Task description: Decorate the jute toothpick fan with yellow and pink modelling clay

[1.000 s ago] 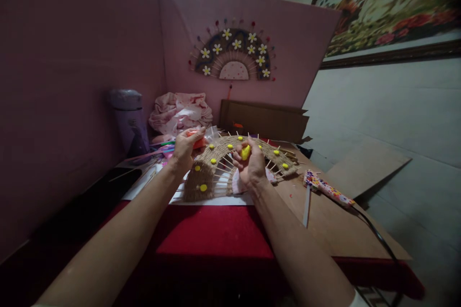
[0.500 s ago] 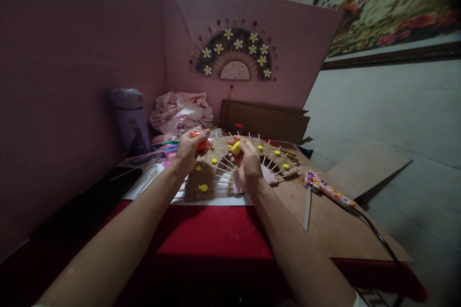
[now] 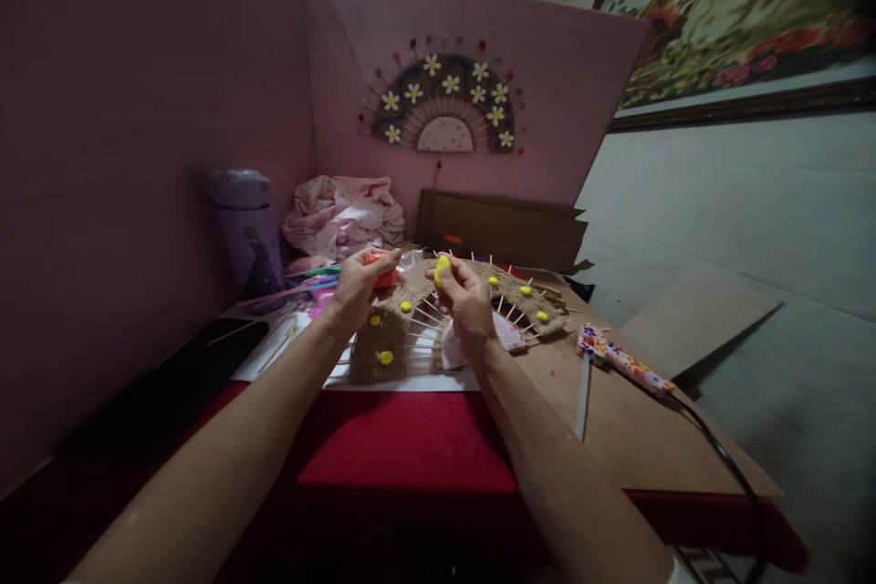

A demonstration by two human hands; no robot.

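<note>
Fingers (image 3: 457, 275) of my right hand (image 3: 471, 306) pinch a yellow lump (image 3: 442, 269) above the fan (image 3: 397, 334); my left hand (image 3: 354, 290) clamps an orange piece (image 3: 383, 276) over the bench (image 3: 411, 447).

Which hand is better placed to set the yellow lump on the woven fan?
Right, probably: the right hand pinches the yellow lump in its fingers, just over the fan. The left hand is busy gripping an orange thing at the fan's far edge.

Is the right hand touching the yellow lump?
Touching. The head view shows the right hand pinching the yellow lump, with no gap between them.
</note>
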